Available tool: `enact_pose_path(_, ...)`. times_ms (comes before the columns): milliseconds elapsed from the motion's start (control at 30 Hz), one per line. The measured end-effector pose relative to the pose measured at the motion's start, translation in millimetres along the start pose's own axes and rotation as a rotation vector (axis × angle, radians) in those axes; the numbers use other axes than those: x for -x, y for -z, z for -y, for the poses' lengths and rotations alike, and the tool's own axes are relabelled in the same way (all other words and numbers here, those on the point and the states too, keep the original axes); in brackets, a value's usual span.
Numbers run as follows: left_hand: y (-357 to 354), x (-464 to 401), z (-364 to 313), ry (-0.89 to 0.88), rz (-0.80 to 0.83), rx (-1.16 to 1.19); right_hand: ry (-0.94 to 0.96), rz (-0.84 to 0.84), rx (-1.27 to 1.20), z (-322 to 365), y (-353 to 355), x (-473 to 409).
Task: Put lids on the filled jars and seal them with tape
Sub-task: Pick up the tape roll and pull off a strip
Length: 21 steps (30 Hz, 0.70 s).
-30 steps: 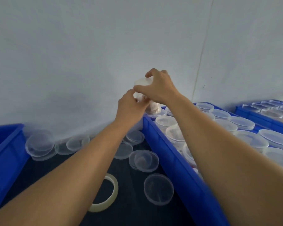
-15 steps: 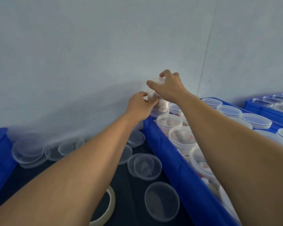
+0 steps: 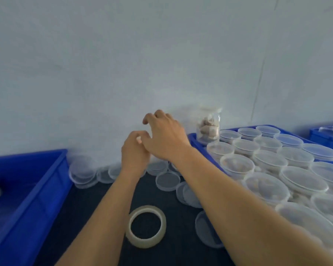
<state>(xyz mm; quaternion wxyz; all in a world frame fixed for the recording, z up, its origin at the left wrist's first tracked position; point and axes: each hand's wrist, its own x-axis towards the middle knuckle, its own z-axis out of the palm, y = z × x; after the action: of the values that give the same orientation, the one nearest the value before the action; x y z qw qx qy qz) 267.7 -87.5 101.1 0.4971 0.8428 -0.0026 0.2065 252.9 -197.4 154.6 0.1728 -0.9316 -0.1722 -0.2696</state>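
both hands hover over the dark table (image 3: pixel 81 212) near its far edge, touching each other: the left hand (image 3: pixel 135 154) loosely curled, the right hand (image 3: pixel 166 135) with fingers bent, neither grip clamped on anything. a lidded filled jar (image 3: pixel 209 124) stands at the far corner of the blue crate (image 3: pixel 193 138) of jars along the right side. the tape roll (image 3: pixel 145 226) lies flat mid-table, loose lids (image 3: pixel 167 181) scattered behind it.
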Motion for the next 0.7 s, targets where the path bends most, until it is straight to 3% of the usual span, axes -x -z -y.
enact_pose_path(133, 62.5, 59.2, 57.7, 0.185, 0.017, -0.01, -0.065, 0.337, -0.239, 60.6, -51.5, 53.9)
enact_pose_path(300, 119.5, 138.3, 107.1, 0.285, 0.018, -0.062, -0.107, 0.462, -0.472, 111.7, -97.4, 135.1)
enact_pose_path(500, 133.4, 188.6, 135.4, 0.152, 0.095, -0.157, 0.103, 0.279, -0.316, 119.4, -127.7, 190.7)
enact_pose_path(700, 131.5, 190.2, 133.7, 0.137, 0.055, -0.134, 0.06, 0.283, -0.362, 117.9, -135.3, 184.2)
